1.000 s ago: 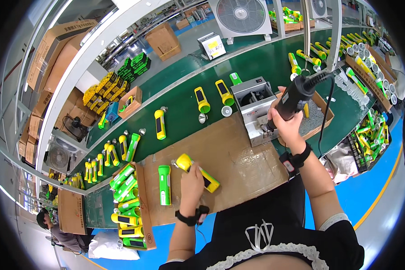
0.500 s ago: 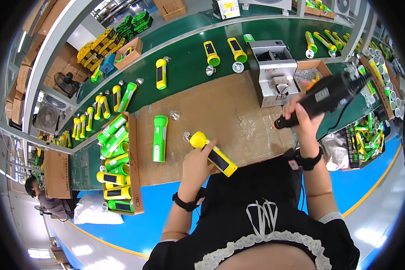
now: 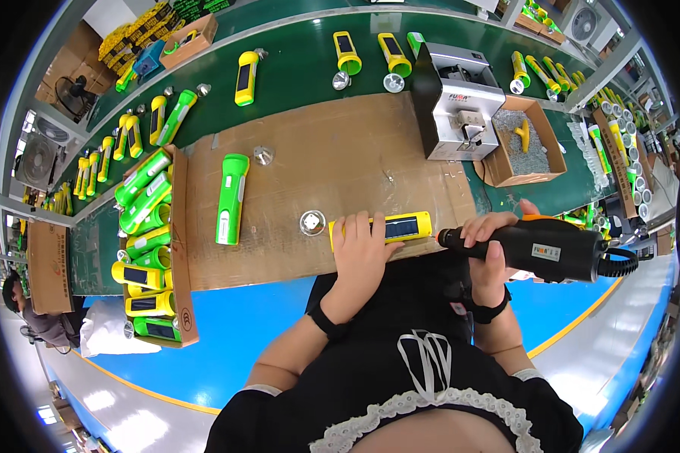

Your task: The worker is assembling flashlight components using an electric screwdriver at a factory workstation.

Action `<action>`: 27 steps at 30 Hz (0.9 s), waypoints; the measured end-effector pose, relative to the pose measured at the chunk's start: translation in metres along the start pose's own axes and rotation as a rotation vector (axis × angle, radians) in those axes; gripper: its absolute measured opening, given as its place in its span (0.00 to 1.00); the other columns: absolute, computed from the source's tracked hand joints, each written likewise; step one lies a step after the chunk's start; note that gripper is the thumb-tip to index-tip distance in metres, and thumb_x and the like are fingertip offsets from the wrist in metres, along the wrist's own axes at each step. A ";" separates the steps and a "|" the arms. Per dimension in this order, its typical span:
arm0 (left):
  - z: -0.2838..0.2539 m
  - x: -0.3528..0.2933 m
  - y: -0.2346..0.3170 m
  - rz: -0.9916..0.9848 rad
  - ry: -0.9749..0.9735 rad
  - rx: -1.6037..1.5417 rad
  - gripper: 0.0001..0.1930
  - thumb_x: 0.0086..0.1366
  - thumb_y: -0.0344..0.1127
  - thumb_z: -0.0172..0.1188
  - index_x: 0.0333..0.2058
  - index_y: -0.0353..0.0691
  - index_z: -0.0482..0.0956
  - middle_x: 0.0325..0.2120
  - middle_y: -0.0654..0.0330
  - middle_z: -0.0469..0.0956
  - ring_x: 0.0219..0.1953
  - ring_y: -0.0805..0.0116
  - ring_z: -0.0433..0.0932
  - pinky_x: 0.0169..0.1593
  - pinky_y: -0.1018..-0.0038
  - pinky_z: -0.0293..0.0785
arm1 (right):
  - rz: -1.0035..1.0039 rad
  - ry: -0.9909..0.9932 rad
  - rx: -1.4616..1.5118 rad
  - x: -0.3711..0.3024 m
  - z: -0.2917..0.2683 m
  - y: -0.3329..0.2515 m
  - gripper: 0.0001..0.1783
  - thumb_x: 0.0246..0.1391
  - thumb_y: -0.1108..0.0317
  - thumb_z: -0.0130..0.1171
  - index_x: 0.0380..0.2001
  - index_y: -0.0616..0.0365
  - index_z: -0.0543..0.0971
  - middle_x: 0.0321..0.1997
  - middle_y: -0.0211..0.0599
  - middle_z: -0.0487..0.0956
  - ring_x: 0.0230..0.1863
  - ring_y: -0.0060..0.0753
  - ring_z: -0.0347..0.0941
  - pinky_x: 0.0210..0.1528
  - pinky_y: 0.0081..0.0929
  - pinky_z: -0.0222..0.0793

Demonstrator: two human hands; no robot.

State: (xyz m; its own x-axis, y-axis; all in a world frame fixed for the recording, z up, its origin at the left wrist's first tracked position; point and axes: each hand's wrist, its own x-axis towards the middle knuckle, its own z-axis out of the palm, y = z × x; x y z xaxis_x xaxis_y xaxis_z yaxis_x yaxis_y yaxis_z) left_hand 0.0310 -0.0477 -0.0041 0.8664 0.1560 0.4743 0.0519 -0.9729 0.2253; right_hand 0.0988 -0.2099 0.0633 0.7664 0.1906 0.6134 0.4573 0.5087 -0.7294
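Note:
A yellow flashlight (image 3: 406,226) with a dark solar panel lies sideways near the front edge of the cardboard sheet (image 3: 302,181). My left hand (image 3: 359,253) is closed over its left part, holding it down. Beside that end a round reflector (image 3: 312,222) rests on the cardboard. My right hand (image 3: 489,245) grips a black electric screwdriver (image 3: 540,248), held almost level. Its tip points left and meets or nearly meets the flashlight's right end; contact cannot be made out. Further left a green flashlight (image 3: 232,200) lies with a loose reflector (image 3: 264,155) behind it.
A carton (image 3: 181,249) of green and yellow flashlights stands at the left. Back right are a grey screw feeder (image 3: 461,106) and a box (image 3: 555,158) of small metal screws with a yellow piece inside. Several flashlights line the green bench (image 3: 295,68).
The screwdriver has come down and left from beside the screw feeder to the flashlight's end. My left hand has turned the yellow flashlight from slanted to nearly level. The view has shifted.

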 end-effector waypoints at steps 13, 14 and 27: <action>0.002 -0.002 -0.002 -0.024 -0.030 -0.027 0.30 0.44 0.53 0.65 0.42 0.38 0.71 0.36 0.56 0.70 0.41 0.58 0.69 0.52 0.59 0.59 | -0.014 0.026 0.009 0.003 0.002 0.007 0.35 0.53 0.66 0.58 0.58 0.56 0.51 0.28 0.35 0.69 0.26 0.29 0.67 0.34 0.31 0.68; 0.001 -0.001 -0.002 -0.026 -0.032 -0.026 0.31 0.44 0.53 0.65 0.42 0.38 0.71 0.36 0.56 0.70 0.41 0.58 0.69 0.52 0.59 0.59 | -0.003 0.019 0.012 0.003 0.002 0.009 0.34 0.53 0.68 0.58 0.58 0.56 0.51 0.28 0.35 0.69 0.26 0.29 0.67 0.34 0.31 0.67; 0.001 0.007 0.013 -0.100 -0.123 0.057 0.30 0.42 0.51 0.68 0.39 0.37 0.72 0.34 0.57 0.70 0.40 0.59 0.69 0.51 0.58 0.59 | 0.134 -0.123 -0.023 0.004 -0.007 0.029 0.29 0.51 0.76 0.54 0.53 0.58 0.54 0.27 0.36 0.69 0.27 0.27 0.68 0.35 0.26 0.66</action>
State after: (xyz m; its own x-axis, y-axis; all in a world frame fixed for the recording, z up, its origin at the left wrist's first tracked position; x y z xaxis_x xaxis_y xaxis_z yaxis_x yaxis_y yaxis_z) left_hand 0.0386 -0.0597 0.0010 0.9095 0.2339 0.3436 0.1658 -0.9622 0.2160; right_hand 0.1184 -0.2005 0.0425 0.7606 0.3577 0.5418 0.3661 0.4529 -0.8129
